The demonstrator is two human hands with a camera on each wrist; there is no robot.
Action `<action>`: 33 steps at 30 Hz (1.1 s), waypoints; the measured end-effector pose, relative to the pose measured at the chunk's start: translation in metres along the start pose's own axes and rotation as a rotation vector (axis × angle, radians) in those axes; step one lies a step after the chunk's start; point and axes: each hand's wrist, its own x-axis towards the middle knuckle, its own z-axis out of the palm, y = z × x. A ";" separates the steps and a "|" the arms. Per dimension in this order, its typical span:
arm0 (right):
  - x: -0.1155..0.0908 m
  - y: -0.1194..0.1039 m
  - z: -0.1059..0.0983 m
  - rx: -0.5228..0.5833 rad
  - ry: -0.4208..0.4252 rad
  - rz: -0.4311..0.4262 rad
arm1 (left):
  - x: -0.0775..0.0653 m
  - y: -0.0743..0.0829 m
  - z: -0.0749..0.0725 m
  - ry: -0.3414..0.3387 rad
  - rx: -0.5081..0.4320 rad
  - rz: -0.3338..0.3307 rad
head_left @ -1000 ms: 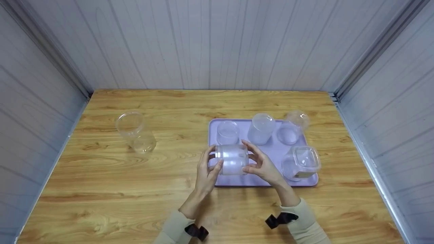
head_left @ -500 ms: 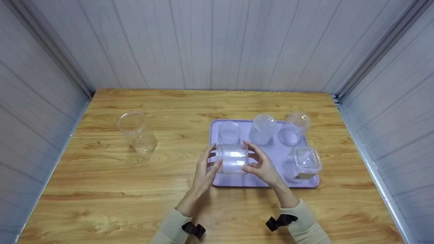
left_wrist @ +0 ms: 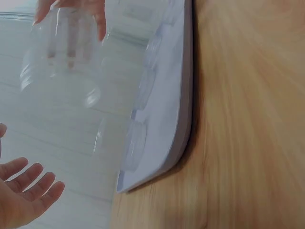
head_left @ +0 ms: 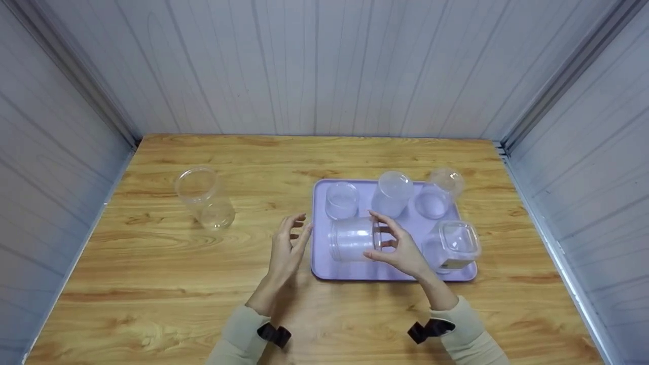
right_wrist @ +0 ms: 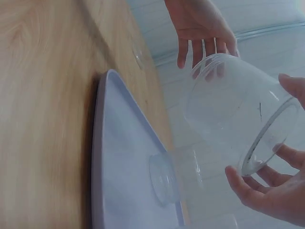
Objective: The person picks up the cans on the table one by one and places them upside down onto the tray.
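Note:
My right hand [head_left: 405, 253] grips a clear plastic jar [head_left: 353, 240] by its right end, the jar lying sideways above the lilac tray [head_left: 395, 272]. In the right wrist view, the thumb and fingers [right_wrist: 245, 191] curl round one ringed end of the jar [right_wrist: 228, 95]. My left hand [head_left: 286, 249] is off the jar, left of the tray, its fingers loosely bent with nothing in them. The left wrist view shows that hand [left_wrist: 28, 195] with its fingers spread, apart from the jar [left_wrist: 66, 67].
On the tray's back half stand a short clear cup [head_left: 341, 201], a frosted cup [head_left: 391, 195] and a clear domed container [head_left: 438, 195]. A square-topped clear container [head_left: 453, 244] is at the tray's right. A tall clear cup [head_left: 204, 198] stands far left on the wooden table.
My left hand has let go of the jar and moved left, away from it. The right hand has shifted slightly right with the jar.

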 end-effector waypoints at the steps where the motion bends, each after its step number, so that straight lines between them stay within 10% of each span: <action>1: 0.000 -0.002 -0.001 -0.029 0.001 0.002 | 0.001 -0.001 -0.003 0.006 0.021 0.007; 33: 0.000 0.018 -0.035 -0.524 -0.057 -0.066 | 0.047 0.012 -0.076 -0.028 0.555 -0.005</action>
